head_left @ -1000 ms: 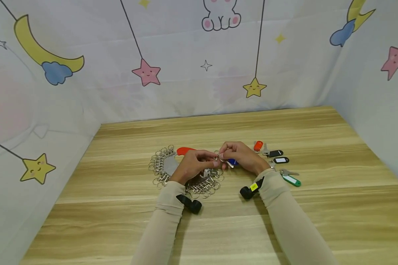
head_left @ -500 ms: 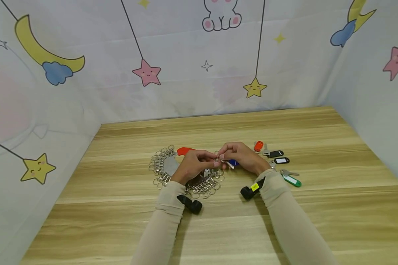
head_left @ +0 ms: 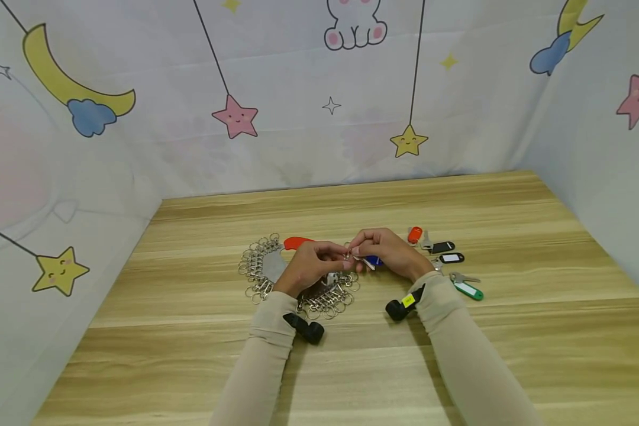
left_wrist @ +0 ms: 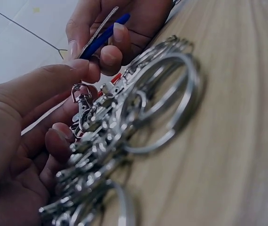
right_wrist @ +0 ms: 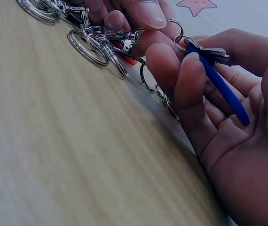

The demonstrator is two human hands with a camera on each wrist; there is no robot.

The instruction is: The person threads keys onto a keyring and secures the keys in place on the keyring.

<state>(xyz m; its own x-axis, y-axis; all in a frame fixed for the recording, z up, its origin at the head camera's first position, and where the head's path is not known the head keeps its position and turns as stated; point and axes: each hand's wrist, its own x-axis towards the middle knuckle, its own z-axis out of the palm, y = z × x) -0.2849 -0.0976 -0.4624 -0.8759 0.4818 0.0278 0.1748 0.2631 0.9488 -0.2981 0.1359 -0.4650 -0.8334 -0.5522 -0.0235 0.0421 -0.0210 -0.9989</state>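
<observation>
My left hand [head_left: 315, 266] pinches a metal key ring [right_wrist: 174, 21] between thumb and fingertips; part of the ring is hidden behind them. Facing it, my right hand [head_left: 387, 251] grips a blue key tag [right_wrist: 223, 89] with a silver key [right_wrist: 211, 52] lying along it. A small ring at the tag's end meets the key ring, but whether they are linked I cannot tell. Below my left fingers, a swivel clasp [left_wrist: 83, 106] stands among many others. These clasps and rings fringe a flat grey plate [head_left: 273, 266], partly covered by my left hand.
A red curved piece [head_left: 297, 242] shows behind the left hand. Right of the hands lie a red tag [head_left: 415, 234], a black tag [head_left: 443, 247], a white-faced black tag [head_left: 451, 258] and a green tag [head_left: 468, 290], with keys. Fabric walls surround the wooden table [head_left: 351, 378].
Both hands stay nearly in place, fingertips close together. The right fingers shift only slightly with the blue key tag.
</observation>
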